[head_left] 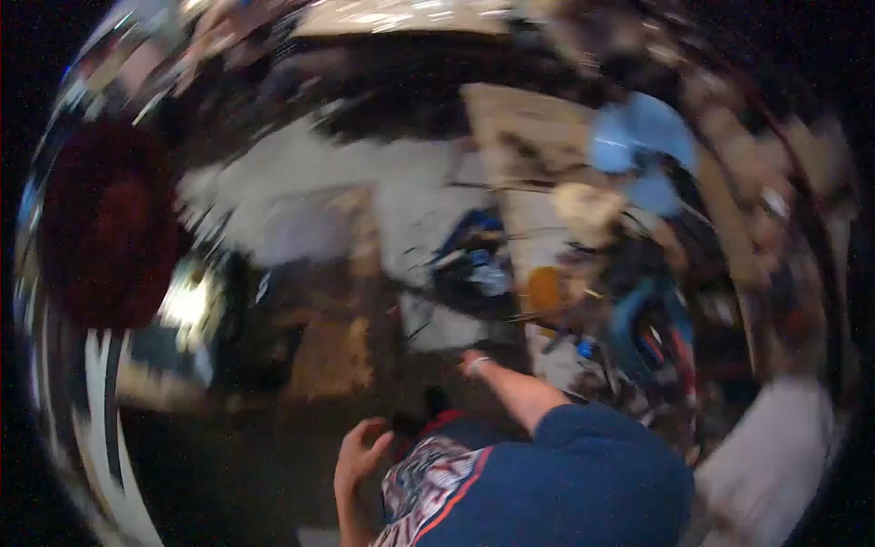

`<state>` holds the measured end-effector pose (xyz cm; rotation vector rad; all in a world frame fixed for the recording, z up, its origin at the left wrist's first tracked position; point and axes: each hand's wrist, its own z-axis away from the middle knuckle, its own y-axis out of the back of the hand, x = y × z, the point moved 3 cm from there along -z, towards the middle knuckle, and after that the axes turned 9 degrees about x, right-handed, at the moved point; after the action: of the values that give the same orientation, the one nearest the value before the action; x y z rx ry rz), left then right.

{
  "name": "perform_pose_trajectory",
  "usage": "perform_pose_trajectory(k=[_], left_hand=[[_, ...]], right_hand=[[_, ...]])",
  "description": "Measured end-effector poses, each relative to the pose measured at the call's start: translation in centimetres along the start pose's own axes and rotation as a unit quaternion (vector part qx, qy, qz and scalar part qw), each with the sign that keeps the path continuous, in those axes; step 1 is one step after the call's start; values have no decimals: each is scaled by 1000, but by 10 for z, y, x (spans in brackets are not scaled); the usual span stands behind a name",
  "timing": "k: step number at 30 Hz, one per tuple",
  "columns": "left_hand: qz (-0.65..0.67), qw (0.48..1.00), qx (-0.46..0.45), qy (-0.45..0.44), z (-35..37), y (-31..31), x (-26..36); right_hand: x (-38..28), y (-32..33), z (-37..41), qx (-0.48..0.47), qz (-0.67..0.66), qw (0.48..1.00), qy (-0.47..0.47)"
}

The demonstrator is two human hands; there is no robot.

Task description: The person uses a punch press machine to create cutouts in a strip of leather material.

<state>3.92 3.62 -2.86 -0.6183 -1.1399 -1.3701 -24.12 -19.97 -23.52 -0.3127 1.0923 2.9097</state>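
Observation:
The whole view is smeared by motion. My left hand is low in the middle, beside the patterned front of my dark blue shirt. Its fingers are slightly bent with the thumb apart, and nothing shows between them. My right arm reaches forward, and my right hand appears small and blurred, a light band at its wrist. Whether its fingers grip anything is not visible. Ahead of that hand lies a dark blue and black pile, too blurred to name.
To the right, a cluttered surface carries a light blue rounded thing, an orange round item and a teal object. A brown box-like shape stands left of centre. A dark red round shape is at far left.

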Motion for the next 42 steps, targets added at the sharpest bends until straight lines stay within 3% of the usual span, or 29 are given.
perform_pose_trajectory(k=[2,3,4,5,7,9,12,15,20,23,25,27,29,32,35,37,39,41,42], left_hand=[[-40,998,40,-8,8,3,2],[-26,998,52,18,14,5,9],[-10,997,57,41,23,10,13],[-22,996,69,52,33,15,10],[-52,996,59,41,35,22,4],[-49,996,67,20,34,28,-19],[-60,996,54,-32,35,53,-36],[-50,997,31,-54,39,94,-50],[-87,993,10,-83,65,191,-80],[-83,995,25,-47,85,267,-81],[-38,999,13,27,94,305,-91],[-30,999,27,-6,90,337,-99],[-28,998,56,2,75,366,-102],[-35,983,162,-84,52,410,-68],[-92,956,240,-144,32,455,-31],[-145,936,258,-189,12,488,-11],[-206,912,286,-211,-17,520,4],[-296,857,290,-307,-56,552,19],[-333,839,297,-312,-80,568,18]], right_hand=[[9,-17,-16,56,40,998,8],[24,-36,-41,28,-5,994,103],[35,-53,-61,33,52,994,89],[42,-59,-64,23,-29,997,71],[94,-107,-120,117,56,978,164],[47,-59,-39,33,-96,995,24],[34,-40,-8,70,-99,992,21],[38,-42,12,130,-155,977,-69],[8,-62,73,202,-269,941,-43],[-83,-59,128,389,-132,908,86],[-172,-41,174,400,-200,879,164],[-264,-14,231,407,-217,877,135],[-316,-1,244,439,-222,857,154],[-391,27,260,438,-300,807,257],[-455,42,253,453,-250,776,360],[-499,43,257,450,-251,754,407],[-534,34,252,425,-203,766,438],[-565,21,242,460,-158,749,449],[-576,14,233,478,-135,742,451]])
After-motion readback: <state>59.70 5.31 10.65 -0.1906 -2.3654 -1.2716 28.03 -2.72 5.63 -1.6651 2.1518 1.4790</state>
